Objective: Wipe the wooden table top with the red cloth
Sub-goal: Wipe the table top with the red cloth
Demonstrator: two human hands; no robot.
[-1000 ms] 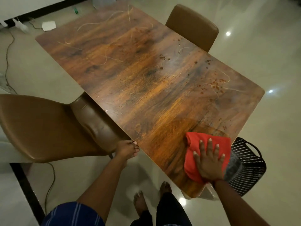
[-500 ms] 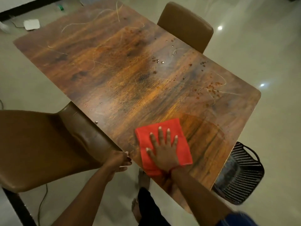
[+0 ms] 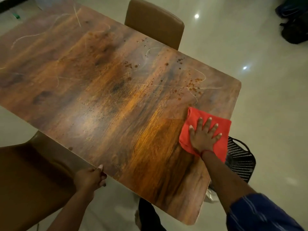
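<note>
The wooden table top (image 3: 106, 97) fills most of the view, with brown spots, droplets and pale streaks across its far and right parts. The red cloth (image 3: 196, 120) lies flat near the table's right edge. My right hand (image 3: 204, 136) presses down on the cloth with fingers spread. My left hand (image 3: 90, 178) grips the table's near-left edge, fingers curled around it.
A brown chair (image 3: 28, 179) stands at the left beside my left hand, another brown chair (image 3: 155, 22) at the far side. A black perforated basket (image 3: 240, 160) sits on the floor under the right edge. Dark bags (image 3: 295, 22) lie at the top right.
My right hand has slid the red cloth from the near-left part of the table across to the right edge. My left hand stays on the table edge.
</note>
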